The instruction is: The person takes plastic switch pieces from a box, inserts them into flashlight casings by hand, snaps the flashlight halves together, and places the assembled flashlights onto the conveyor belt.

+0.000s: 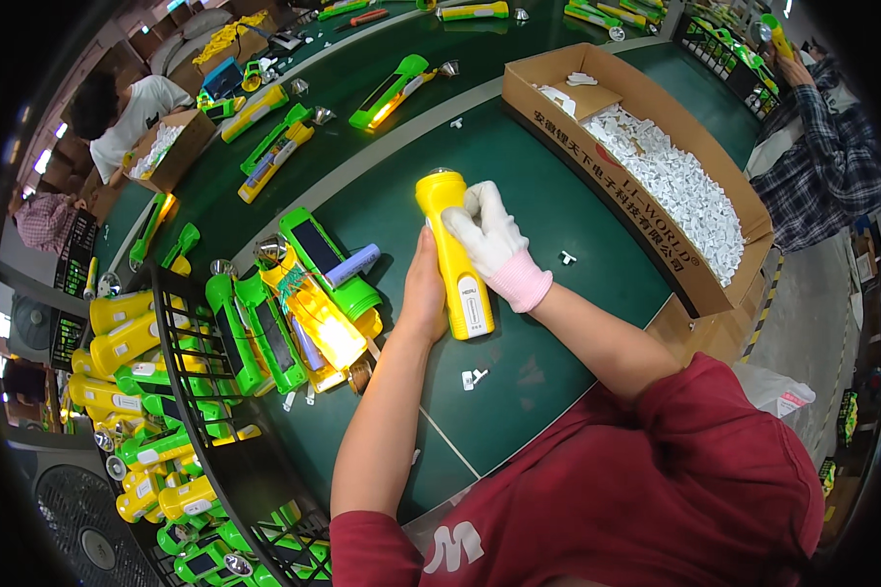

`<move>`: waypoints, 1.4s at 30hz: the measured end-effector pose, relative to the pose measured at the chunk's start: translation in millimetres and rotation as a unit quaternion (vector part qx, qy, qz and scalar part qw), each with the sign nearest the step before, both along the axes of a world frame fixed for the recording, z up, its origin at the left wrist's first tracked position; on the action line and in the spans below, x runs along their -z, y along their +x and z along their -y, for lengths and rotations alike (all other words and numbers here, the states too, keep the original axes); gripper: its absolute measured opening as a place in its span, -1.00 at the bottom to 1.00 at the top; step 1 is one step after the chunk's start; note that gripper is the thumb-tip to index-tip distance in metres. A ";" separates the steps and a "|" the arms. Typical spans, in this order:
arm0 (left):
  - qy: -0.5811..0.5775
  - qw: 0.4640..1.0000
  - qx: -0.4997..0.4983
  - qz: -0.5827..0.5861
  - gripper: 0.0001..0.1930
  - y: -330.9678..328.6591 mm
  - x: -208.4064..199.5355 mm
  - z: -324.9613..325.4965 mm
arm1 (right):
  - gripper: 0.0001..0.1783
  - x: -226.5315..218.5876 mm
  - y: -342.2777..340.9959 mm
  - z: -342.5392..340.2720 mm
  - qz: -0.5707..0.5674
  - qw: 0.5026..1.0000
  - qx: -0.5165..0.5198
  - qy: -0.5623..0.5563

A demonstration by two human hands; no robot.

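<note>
A yellow flashlight stands out in the middle of the view, lens end away from me, with a white and grey switch panel facing up. My bare left hand grips it along its left side. On my right hand is a white glove with a pink cuff; its fingers are bent against the upper right of the flashlight's body. Whether a small part is under those fingertips is hidden. Small white plastic pieces lie on the green table near the flashlight, and another white piece lies to its right.
A long cardboard box full of white plastic pieces stands at the right. Opened green and yellow flashlights lie left, beside a black crate heaped with flashlights. Beyond, more lie on a conveyor. Co-workers are at right and far left.
</note>
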State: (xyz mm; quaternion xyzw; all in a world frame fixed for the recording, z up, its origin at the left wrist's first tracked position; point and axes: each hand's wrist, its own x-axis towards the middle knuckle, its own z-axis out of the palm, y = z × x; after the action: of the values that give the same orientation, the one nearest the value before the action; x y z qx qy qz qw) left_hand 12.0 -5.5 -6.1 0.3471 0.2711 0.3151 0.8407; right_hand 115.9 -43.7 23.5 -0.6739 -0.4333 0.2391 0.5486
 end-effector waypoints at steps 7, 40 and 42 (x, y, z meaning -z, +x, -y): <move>0.013 0.993 0.088 0.076 -0.43 -6.4 -9.7 -0.5 | -0.66 -72.3 22.1 40.2 0.342 0.928 0.005 0.149; -0.034 0.982 0.155 0.098 -0.64 -3.8 -6.3 -5.8 | -0.44 -66.5 243.3 -309.9 0.572 0.755 0.093 -0.308; -0.036 0.976 0.186 0.108 -0.65 -0.1 -8.3 -5.8 | -0.42 -40.1 275.0 -327.4 0.574 0.740 0.150 -0.317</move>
State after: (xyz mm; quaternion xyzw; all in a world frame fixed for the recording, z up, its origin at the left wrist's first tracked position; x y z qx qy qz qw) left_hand 12.0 0.3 2.3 0.3246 0.1204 0.1789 0.9210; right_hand 390.9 283.7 63.7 -0.8747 -0.4587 -0.1555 -0.0204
